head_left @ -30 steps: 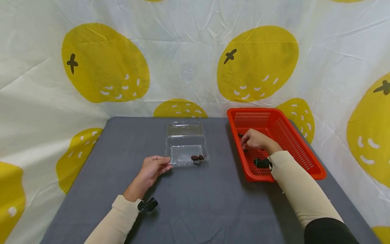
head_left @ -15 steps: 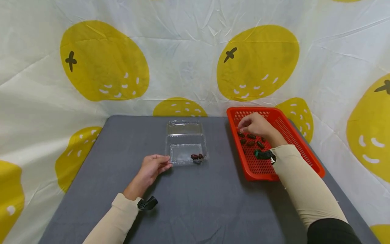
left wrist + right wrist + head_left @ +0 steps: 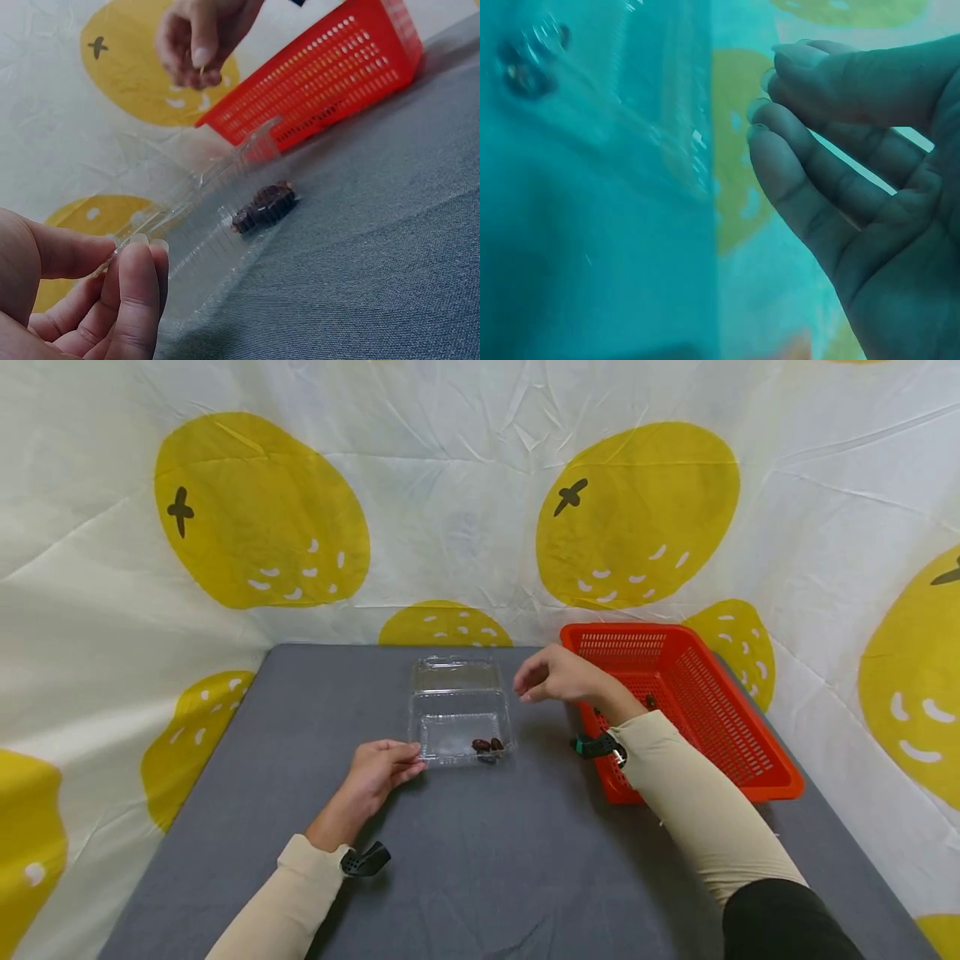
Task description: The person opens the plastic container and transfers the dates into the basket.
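Note:
A clear plastic clamshell box lies with its lid raised on the grey table. My left hand pinches the box's near left corner between thumb and fingers. Inside the box, at its near right corner, are several dark red-brown dates, also behind the clear wall in the left wrist view. My right hand hovers between box and basket, thumb and fingertips drawn together; in the right wrist view the hand shows no date at its tips. Whether something tiny is pinched there cannot be told.
A red perforated basket stands at the table's right side. A few dates show in it past my right arm, which hides the others. Behind the grey table hangs a white cloth with yellow fruit prints.
My right hand went from deep among the dates in the basket, up, then left over the rim toward the box. The left hand and the box have stayed put.

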Action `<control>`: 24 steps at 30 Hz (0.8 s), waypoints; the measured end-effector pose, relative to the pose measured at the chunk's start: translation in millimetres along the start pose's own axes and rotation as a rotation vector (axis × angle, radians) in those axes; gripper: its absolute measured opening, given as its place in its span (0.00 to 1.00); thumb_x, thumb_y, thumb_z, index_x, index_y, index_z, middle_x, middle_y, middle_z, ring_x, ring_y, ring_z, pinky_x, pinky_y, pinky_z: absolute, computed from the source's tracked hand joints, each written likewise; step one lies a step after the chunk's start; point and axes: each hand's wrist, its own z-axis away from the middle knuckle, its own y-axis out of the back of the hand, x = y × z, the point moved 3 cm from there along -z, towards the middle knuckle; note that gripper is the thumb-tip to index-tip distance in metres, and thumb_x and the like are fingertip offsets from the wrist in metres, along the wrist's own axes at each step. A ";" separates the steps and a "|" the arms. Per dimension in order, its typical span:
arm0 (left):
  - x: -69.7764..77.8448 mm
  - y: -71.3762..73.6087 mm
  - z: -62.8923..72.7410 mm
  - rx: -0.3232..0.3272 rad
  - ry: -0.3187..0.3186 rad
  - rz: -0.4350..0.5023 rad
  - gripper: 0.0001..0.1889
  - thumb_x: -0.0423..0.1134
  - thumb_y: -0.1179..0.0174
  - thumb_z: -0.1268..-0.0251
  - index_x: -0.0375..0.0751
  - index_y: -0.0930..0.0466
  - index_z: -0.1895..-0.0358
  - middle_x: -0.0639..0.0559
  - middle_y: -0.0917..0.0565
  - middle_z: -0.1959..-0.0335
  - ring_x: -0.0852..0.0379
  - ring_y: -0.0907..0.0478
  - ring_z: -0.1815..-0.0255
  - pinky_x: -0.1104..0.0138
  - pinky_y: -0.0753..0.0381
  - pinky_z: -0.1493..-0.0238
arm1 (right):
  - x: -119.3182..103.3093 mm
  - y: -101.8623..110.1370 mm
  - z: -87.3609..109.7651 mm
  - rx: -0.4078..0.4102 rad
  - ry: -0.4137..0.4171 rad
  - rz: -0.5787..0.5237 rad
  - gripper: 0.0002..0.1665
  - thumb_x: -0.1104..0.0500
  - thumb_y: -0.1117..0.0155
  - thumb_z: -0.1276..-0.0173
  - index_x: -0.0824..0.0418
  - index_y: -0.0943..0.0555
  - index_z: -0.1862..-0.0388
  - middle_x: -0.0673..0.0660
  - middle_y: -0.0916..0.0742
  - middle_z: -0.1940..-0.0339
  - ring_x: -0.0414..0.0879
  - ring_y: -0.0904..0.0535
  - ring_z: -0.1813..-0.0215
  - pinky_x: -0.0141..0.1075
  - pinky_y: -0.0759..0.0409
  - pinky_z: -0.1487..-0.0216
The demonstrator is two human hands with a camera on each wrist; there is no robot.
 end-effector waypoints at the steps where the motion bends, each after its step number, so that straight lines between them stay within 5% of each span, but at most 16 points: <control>1: 0.3 0.3 -0.2 0.002 -0.001 0.001 0.12 0.27 0.36 0.29 0.20 0.20 0.49 0.49 0.11 0.71 0.59 0.12 0.73 0.69 0.08 0.63 | -1.8 -6.9 -4.7 -0.027 0.009 -0.004 0.06 0.69 0.26 0.36 0.63 0.10 0.59 0.61 0.08 0.61 0.47 0.12 0.60 0.39 0.10 0.52; 13: 0.1 -1.2 0.0 0.014 -0.006 0.011 0.06 0.25 0.37 0.30 0.25 0.16 0.55 0.48 0.10 0.69 0.59 0.12 0.73 0.68 0.08 0.62 | -0.5 -74.4 -46.6 -0.204 0.064 -0.075 0.11 0.74 0.27 0.40 0.75 0.13 0.57 0.63 0.08 0.64 0.38 0.14 0.65 0.30 0.13 0.59; 18: 0.2 -1.2 -0.7 0.015 -0.002 0.024 0.05 0.25 0.36 0.31 0.34 0.14 0.66 0.48 0.10 0.71 0.59 0.12 0.74 0.68 0.08 0.63 | 4.4 -87.9 -54.0 -0.231 0.041 -0.067 0.12 0.75 0.27 0.42 0.74 0.13 0.57 0.62 0.08 0.65 0.39 0.14 0.66 0.31 0.13 0.61; 24: 1.2 1.1 -0.5 0.020 -0.004 0.026 0.03 0.25 0.36 0.31 0.31 0.14 0.64 0.48 0.10 0.72 0.59 0.12 0.74 0.69 0.08 0.64 | 8.5 -95.2 -62.5 -0.245 0.006 0.023 0.13 0.74 0.26 0.43 0.70 0.12 0.58 0.61 0.08 0.64 0.40 0.14 0.65 0.33 0.12 0.60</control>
